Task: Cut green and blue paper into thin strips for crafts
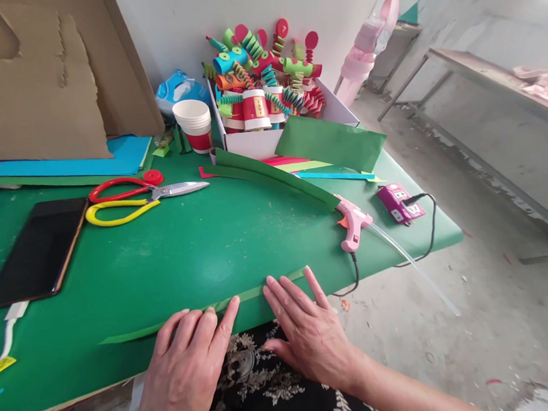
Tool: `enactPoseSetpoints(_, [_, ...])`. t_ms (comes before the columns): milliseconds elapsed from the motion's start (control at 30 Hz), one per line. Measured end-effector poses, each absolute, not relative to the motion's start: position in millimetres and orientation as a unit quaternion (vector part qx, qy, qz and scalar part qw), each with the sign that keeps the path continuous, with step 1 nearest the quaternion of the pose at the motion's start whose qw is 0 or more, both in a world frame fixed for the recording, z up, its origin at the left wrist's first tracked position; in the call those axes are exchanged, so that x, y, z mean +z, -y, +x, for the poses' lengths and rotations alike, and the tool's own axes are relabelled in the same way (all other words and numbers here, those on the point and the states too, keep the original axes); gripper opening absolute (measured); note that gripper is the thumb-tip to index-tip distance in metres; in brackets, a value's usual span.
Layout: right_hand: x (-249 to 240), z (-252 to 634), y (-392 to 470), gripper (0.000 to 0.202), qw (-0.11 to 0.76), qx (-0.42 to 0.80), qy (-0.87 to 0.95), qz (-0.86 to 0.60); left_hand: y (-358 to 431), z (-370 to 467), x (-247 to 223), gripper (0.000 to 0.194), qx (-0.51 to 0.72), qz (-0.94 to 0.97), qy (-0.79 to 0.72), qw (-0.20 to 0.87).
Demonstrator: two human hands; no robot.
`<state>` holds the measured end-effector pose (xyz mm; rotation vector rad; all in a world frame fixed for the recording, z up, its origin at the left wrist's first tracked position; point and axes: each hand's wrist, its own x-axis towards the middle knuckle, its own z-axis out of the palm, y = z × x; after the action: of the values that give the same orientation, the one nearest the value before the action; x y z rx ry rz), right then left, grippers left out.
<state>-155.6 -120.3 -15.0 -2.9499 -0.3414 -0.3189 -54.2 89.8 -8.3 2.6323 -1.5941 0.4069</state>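
A narrow green paper strip (249, 294) lies along the near edge of the green table. My left hand (188, 355) rests on its middle part, fingers bent and the index finger stretched along it; the thumb is hidden. The strip's left end (128, 336) sticks out past that hand. Farther right, my right hand (306, 328) lies with fingers spread, its fingertips on the strip near the right end. A pink glue gun (354, 222) rests beyond it, touching the end of a long folded green paper (276, 179).
Red-and-yellow scissors (155, 192) and a phone (37, 250) lie at left. Behind are stacked paper cups (193, 120) and a white box (246, 146) of paper figures. A purple power block (400, 203) with a cable sits near the table's right edge (457, 233).
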Motion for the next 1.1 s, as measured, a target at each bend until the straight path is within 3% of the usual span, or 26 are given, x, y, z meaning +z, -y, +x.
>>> enactPoseSetpoints(167, [-7.5,-155.7,120.6,0.055,0.084,-0.110,0.090,-0.986,-88.7,-54.8,-9.5,0.053,0.137,0.850,0.508,0.019])
enactPoseSetpoints(300, [2.9,-146.7,134.1,0.032,0.151,-0.126,-0.003,-0.980,-92.3,-54.8,-12.8,0.056,0.127,0.847,0.515,0.004])
enactPoseSetpoints(533, [2.1,-135.3,170.6,0.014,0.263,-0.132,-0.119,-0.948,-94.9,-54.8,-15.7,0.057,0.117,0.846,0.520,-0.008])
enactPoseSetpoints(1100, [-6.0,-133.8,181.3,0.016,0.288,-0.131,-0.091,-0.944,-94.6,-53.7,-14.2,0.056,0.128,0.841,0.526,-0.012])
